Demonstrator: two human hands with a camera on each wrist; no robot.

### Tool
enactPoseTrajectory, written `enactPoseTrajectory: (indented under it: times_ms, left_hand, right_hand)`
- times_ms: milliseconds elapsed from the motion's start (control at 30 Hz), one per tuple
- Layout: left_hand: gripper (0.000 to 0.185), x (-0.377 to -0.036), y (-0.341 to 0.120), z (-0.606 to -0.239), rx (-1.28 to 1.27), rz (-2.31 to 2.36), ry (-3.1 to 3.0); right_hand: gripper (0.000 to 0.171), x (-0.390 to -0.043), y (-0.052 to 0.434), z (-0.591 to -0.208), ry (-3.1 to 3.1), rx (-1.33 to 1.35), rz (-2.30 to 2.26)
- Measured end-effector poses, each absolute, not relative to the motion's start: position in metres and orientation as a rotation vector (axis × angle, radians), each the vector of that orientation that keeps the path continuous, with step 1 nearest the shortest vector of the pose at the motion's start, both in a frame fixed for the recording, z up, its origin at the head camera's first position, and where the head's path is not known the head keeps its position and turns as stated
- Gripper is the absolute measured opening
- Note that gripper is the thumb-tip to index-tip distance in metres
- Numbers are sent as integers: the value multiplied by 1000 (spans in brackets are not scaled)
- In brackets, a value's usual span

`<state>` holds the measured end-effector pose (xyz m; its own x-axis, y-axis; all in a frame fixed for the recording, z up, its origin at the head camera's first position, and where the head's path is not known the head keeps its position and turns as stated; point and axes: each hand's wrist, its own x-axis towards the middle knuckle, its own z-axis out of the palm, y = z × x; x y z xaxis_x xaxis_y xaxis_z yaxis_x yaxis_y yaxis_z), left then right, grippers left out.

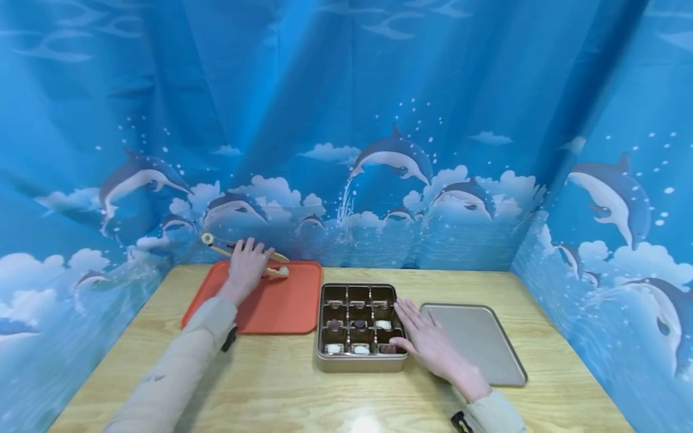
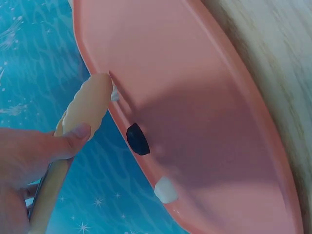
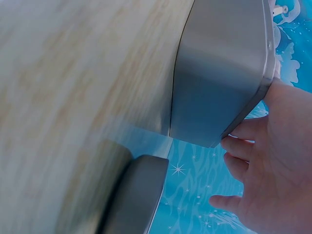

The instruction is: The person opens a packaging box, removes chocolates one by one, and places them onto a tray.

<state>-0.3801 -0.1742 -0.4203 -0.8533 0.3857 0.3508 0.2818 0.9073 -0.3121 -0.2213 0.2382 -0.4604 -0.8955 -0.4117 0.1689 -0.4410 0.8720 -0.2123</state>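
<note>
My left hand [image 1: 248, 264] grips a pair of beige tongs [image 2: 87, 107] above the far edge of an orange tray [image 1: 292, 313]. In the left wrist view, a dark chocolate [image 2: 138, 140] and a white chocolate [image 2: 165, 190] lie along that edge, and another white piece [image 2: 115, 92] shows beside the tong tip. The tong arms stand apart in the head view. My right hand [image 1: 430, 343] rests at the right rim of a metal tin [image 1: 360, 364], fingers extended. Dark and white chocolates sit in the tin's middle and front compartments; the back row shows none.
A flat grey metal lid [image 1: 476, 337] lies on the wooden table [image 1: 271, 391] to the right of the tin, close to my right hand. Behind the table hangs a blue curtain [image 1: 303, 120] printed with dolphins, which also runs along both sides.
</note>
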Motion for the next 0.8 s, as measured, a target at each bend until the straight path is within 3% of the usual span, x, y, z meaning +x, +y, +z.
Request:
enactPoseTrajectory:
  times_ms: [133, 800]
  left_hand:
    - [51, -370, -180, -414, -469, 299, -2642]
    - [66, -314, -169, -393, -625, 158, -2426]
  right_hand:
    - [75, -221, 238, -461, -2931, 672, 376]
    - [74, -219, 237, -461, -2880, 689, 421]
